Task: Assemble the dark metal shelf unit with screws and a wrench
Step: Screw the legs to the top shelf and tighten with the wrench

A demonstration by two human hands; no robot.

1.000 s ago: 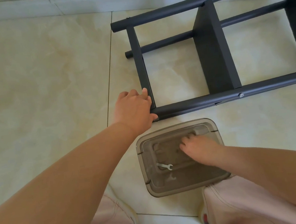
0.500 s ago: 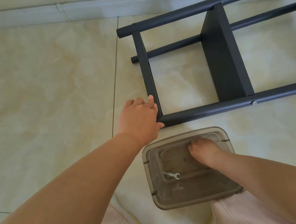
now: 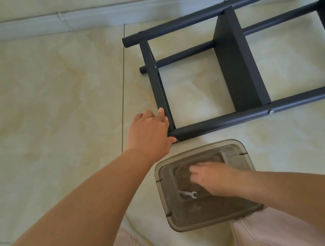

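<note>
The dark metal shelf unit point(image 3: 239, 67) lies on its side on the tiled floor, its tubes running to the right. My left hand point(image 3: 149, 134) grips its near left corner, fingers over the end panel and thumb at the end of the near tube. My right hand point(image 3: 212, 175) is inside a translucent grey box point(image 3: 159, 187) just below the frame, blurred, with its fingers stretched leftward over the box floor. A small silver wrench point(image 3: 188, 194) lies in the box, just left of that hand and apart from it. A screw head point(image 3: 270, 112) shows on the near tube.
A baseboard and wall point(image 3: 41, 25) run along the top. My knees in pale pink trousers point(image 3: 275, 234) are at the bottom, against the box's near side. Bare floor tiles point(image 3: 41, 107) spread to the left of the frame.
My right hand has slid a little leftward inside the box, nearer the wrench. My left hand has kept its hold on the frame corner. The camera has shifted slightly.
</note>
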